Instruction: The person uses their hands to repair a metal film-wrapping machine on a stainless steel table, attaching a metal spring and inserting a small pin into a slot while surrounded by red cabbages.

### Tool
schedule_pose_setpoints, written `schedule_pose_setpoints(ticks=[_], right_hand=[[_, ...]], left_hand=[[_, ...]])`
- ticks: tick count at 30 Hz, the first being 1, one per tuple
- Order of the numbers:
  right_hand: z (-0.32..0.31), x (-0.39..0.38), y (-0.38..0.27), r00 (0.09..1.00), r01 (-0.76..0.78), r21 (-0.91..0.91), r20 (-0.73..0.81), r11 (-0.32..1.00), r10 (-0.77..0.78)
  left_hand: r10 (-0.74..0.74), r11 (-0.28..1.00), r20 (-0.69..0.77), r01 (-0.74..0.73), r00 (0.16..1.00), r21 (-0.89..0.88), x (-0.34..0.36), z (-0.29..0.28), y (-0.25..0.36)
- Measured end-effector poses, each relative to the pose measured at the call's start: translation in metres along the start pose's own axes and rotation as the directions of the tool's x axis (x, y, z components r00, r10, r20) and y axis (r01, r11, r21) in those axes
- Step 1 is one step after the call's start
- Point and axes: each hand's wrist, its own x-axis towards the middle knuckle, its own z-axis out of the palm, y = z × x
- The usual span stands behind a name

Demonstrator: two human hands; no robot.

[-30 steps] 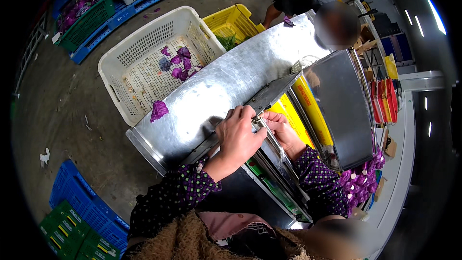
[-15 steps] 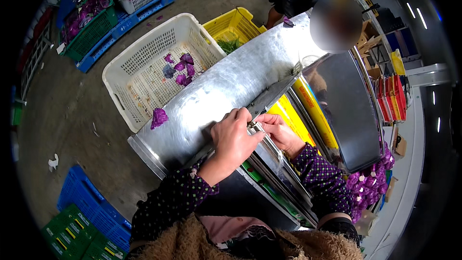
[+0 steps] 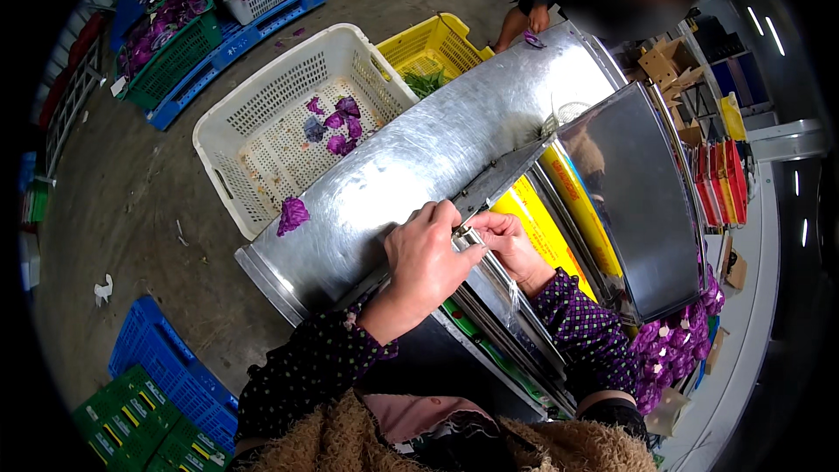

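Since the earlier frame, we note that the co-worker's hand has come into sight at the far end of the steel tabletop, beside a purple cabbage leaf; our two hands keep their place.

In the head view, we find the metal bar set in the machine's frame, its upper end between our hands, near the yellow packaging film. Our left hand has curled fingers, thumb and forefinger about that end; whether they grip, we cannot tell. Our right hand has its fingertips pinched together there; what lies between them is too small to identify.

We judge the bar stiff, smooth and somewhat slippery, its weight uncertain, best held at its exposed end, with fingertips clear of the frame's edges.
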Motion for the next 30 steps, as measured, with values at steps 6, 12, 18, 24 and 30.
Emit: schedule_pose_setpoints(ticks=[6,12,18,24,30], right_hand=[[-0.005,-0.003,-0.008,0.999,0.039,-0.274,-0.003,0.961,-0.042],[-0.01,0.002,-0.016,0.997,-0.057,-0.313,-0.058,0.948,0.041],[-0.009,0.003,-0.004,0.997,-0.061,-0.152,-0.057,0.986,0.053],[-0.002,0.004,-0.004,0.992,-0.078,-0.156,-0.108,0.985,0.061],[-0.003,0.003,-0.015,0.999,0.013,-0.458,-0.04,0.889,-0.036]], left_hand=[[0.019,1.0,0.0,-0.019,1.0,-0.019,-0.001,0.002,-0.002],[0.007,1.0,0.008,-0.007,1.0,-0.03,0.0,0.0,-0.003],[-0.016,1.0,0.025,0.016,1.0,-0.019,-0.001,0.001,-0.001],[-0.004,1.0,0.028,0.004,1.0,0.007,0.0,0.001,-0.001],[-0.019,1.0,0.027,0.019,0.999,0.009,-0.001,0.0,0.001]])
